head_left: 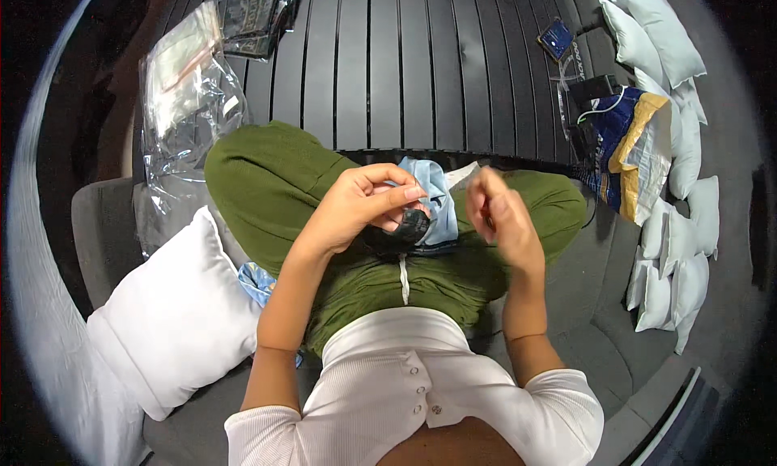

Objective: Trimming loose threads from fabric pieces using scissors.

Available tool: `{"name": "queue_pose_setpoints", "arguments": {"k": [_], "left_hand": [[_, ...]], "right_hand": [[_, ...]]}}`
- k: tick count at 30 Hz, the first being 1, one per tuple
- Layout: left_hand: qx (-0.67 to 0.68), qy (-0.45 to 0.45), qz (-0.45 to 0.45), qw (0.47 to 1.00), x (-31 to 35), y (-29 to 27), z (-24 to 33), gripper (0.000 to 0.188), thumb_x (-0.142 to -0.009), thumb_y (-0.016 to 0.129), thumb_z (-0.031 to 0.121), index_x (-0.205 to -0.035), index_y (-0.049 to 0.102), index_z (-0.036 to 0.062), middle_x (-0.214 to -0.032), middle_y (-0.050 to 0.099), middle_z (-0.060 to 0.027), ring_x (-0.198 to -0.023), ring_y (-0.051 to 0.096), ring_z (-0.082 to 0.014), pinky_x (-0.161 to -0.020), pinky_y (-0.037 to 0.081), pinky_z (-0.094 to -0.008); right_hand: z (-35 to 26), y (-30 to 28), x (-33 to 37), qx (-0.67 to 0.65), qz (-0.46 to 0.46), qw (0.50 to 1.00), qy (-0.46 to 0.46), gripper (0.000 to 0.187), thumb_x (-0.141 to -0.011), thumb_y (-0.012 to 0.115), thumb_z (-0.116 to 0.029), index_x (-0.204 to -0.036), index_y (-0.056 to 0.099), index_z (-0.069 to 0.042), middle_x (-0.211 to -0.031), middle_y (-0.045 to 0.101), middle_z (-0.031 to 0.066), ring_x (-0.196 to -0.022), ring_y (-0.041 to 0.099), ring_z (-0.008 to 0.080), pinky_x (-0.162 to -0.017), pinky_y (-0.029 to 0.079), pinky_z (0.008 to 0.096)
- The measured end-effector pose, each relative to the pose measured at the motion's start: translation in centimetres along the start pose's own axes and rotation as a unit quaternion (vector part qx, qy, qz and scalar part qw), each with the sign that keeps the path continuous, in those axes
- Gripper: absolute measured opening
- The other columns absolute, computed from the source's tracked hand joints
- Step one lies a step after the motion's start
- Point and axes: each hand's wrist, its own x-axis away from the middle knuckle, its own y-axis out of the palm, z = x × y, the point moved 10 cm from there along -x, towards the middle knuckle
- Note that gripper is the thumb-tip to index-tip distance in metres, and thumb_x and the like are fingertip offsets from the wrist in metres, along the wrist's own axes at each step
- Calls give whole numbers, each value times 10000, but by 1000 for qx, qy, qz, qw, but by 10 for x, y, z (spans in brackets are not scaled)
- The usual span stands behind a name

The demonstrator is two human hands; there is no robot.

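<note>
My left hand (pixel 360 203) is closed, thumb and forefinger pinched together over my lap. Its curled lower fingers press against a small dark, shiny piece of fabric (pixel 415 225). A light blue cloth (pixel 438 211) hangs beside those fingers and drapes over my crossed legs. To the right, my right hand (pixel 503 221) is raised with thumb and fingers drawn together. Slight motion blur and the turned-in fingers hide whatever it may hold. No thread or needle can be made out between the two hands.
A slatted dark table (pixel 384 69) stands ahead, bearing clear plastic bags (pixel 190 85) and dark packets (pixel 251 17). A white pillow (pixel 178 312) lies left on the grey sofa. A blue-and-yellow bag (pixel 631 154) and several small white pillows (pixel 676 255) are at right.
</note>
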Motion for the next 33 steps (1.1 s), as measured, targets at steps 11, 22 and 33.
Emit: {"name": "queue_pose_setpoints", "arguments": {"k": [11, 22, 33], "left_hand": [[18, 15, -3, 1000, -2, -4, 1, 145, -832, 577, 196, -862, 563, 54, -742, 584, -11, -592, 571, -50, -446, 416, -142], [-5, 28, -59, 998, -7, 4, -6, 138, -825, 586, 182, -858, 575, 49, -745, 578, 4, -569, 517, -30, -469, 428, -156], [-37, 63, -39, 997, -10, 2, -1, 99, -824, 580, 139, -835, 573, 41, -788, 567, 11, -631, 501, -29, -533, 401, -165]], "right_hand": [[12, 34, 0, 199, -122, 971, 39, 325, -838, 538, -275, -658, 438, -23, -472, 351, 87, -413, 333, 156, -417, 294, 299], [10, 51, -3, 158, -156, 974, -53, 309, -839, 540, -281, -684, 434, -36, -481, 373, 86, -408, 362, 192, -423, 323, 304], [7, 51, -7, 229, -131, 964, -36, 327, -802, 582, -312, -688, 459, -31, -512, 470, 126, -434, 476, 270, -430, 351, 335]]}}
